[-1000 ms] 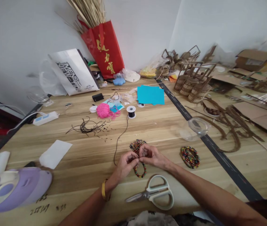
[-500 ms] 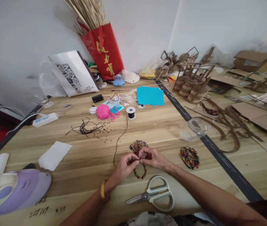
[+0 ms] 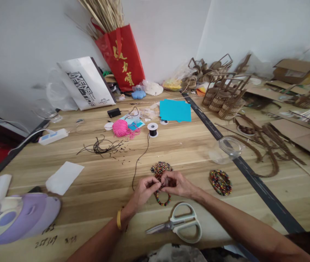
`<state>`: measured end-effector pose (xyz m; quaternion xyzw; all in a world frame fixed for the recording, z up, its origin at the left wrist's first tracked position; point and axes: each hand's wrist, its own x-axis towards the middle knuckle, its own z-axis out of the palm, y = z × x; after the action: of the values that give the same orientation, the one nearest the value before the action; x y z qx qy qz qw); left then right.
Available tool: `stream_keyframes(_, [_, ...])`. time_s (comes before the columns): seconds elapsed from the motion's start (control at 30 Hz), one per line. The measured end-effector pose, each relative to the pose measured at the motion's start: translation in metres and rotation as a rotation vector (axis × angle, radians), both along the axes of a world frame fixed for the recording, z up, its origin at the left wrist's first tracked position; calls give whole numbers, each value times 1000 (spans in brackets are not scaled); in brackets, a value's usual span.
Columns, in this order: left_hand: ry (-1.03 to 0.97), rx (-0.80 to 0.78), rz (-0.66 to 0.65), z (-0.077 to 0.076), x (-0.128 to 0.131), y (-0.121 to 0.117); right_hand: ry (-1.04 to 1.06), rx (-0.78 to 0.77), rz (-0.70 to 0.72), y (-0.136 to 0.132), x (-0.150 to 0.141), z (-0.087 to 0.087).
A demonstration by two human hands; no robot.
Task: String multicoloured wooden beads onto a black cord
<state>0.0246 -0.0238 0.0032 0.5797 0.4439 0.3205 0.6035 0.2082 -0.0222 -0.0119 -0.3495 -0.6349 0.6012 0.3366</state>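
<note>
My left hand (image 3: 146, 190) and my right hand (image 3: 179, 184) meet at the fingertips, each closed in a pinch. Below them hangs a loop of colourful beads (image 3: 163, 200), its top hidden by the fingers; the ends of this beaded string seem to be between both pinches. A thin black cord (image 3: 136, 164) runs from a white spool (image 3: 152, 129) down to the left hand. Just beyond the fingers lies a heap of multicoloured beads (image 3: 161, 168), partly covered. Scissors with pale handles (image 3: 182, 222) rest on the table below the hands.
Finished-looking bead strands (image 3: 220, 182) lie to the right, near a clear plastic dish (image 3: 229, 146). Black cord pieces (image 3: 103, 145), pink yarn (image 3: 120, 128) and blue sheets (image 3: 175, 110) lie farther back. A purple-and-white device (image 3: 26, 218) stands at left, small woven baskets (image 3: 224, 98) at right.
The fingertips have shifted slightly, the left thumb and forefinger drawing a little back and up from the right. The view has tilted slightly; the other things lie as before.
</note>
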Motion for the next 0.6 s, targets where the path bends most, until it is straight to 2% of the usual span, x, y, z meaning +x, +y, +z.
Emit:
stream_keyframes(0.33, [1,-2,20,-2,0,0,-146,366,-31,-2,2,-3])
stream_keyframes(0.6, [-12,-28,21,0,0,-1,-189,469,-28,-2,3,-5])
